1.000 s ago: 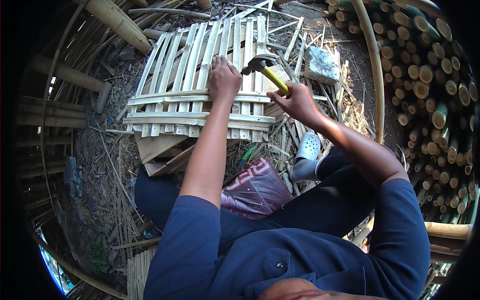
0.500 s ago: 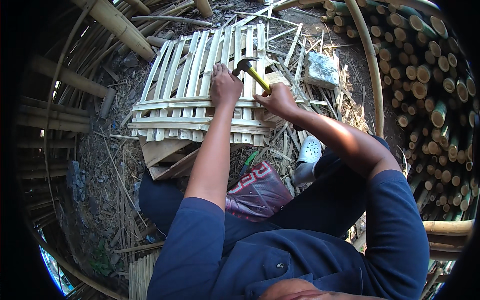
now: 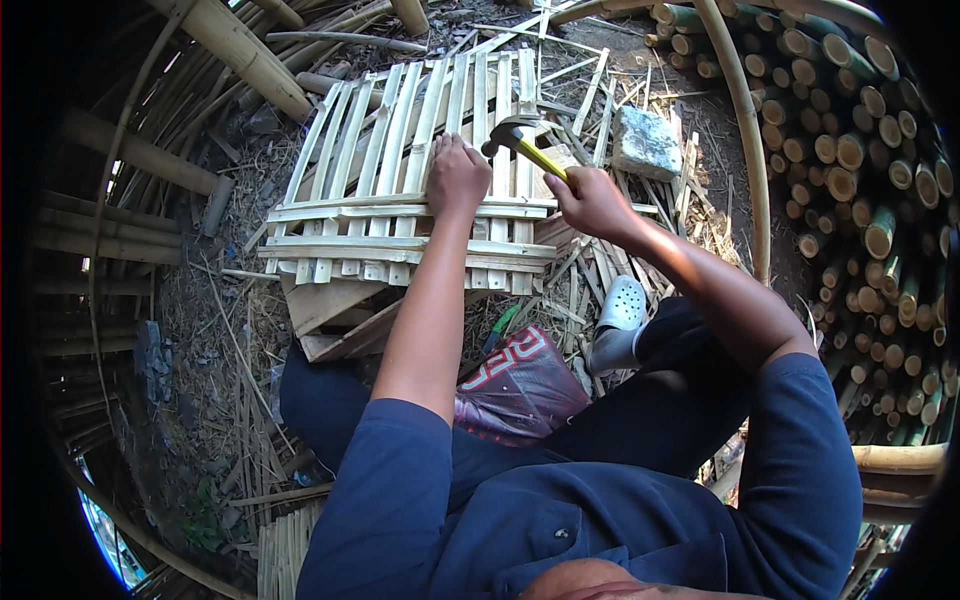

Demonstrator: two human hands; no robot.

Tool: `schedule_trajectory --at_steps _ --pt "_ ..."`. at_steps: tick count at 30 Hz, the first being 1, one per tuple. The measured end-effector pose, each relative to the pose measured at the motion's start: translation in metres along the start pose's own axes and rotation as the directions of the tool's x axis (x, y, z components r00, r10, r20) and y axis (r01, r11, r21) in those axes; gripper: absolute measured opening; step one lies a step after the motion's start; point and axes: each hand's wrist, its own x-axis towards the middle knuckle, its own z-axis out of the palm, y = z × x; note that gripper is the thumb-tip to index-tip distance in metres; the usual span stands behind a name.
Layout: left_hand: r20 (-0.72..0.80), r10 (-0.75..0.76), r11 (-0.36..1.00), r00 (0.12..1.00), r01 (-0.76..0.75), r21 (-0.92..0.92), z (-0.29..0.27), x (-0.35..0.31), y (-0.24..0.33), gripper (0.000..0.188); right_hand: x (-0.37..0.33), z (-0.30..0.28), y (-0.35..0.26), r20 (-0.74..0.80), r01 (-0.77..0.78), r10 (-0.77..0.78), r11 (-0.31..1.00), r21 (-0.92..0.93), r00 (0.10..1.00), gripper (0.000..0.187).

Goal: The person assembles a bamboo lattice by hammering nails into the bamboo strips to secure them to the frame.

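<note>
In front of me lies a panel of pale split-bamboo slats [image 3: 392,135], with cross strips [image 3: 340,243] along its near side. My left hand [image 3: 459,177] rests on the slats right of the middle, its fingers drawn together. Whatever they pinch, if anything, is hidden. My right hand [image 3: 592,205] is closed round the yellow handle of a claw hammer [image 3: 542,158]. The dark hammer head is raised over the panel's right part, just right of my left fingers and apart from them.
Wooden boards [image 3: 335,310] prop the panel's near edge. A pale concrete block [image 3: 646,143] sits to the right, among bamboo scraps. Many cut bamboo poles [image 3: 840,150] are stacked at far right. My shod foot [image 3: 622,305] and a printed dark cloth bag [image 3: 530,385] are nearer.
The hammer and my right hand have moved right, away from my left hand. My left hand has shifted slightly right and its fingers look drawn closer together.
</note>
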Motion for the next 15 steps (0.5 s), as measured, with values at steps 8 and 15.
schedule_trajectory --at_steps 8,15 --pt "0.037 -0.004 1.000 0.999 0.003 0.029 -0.002 0.002 0.005 0.053 -0.045 -0.037 -0.003 0.091 0.001 0.022 0.969 -0.248 0.996 0.039" --pt "0.008 -0.022 1.000 1.000 0.022 -0.022 -0.006 0.000 0.005 0.053 -0.045 -0.052 -0.024 0.079 0.108 -0.085 0.923 -0.369 0.993 0.045"
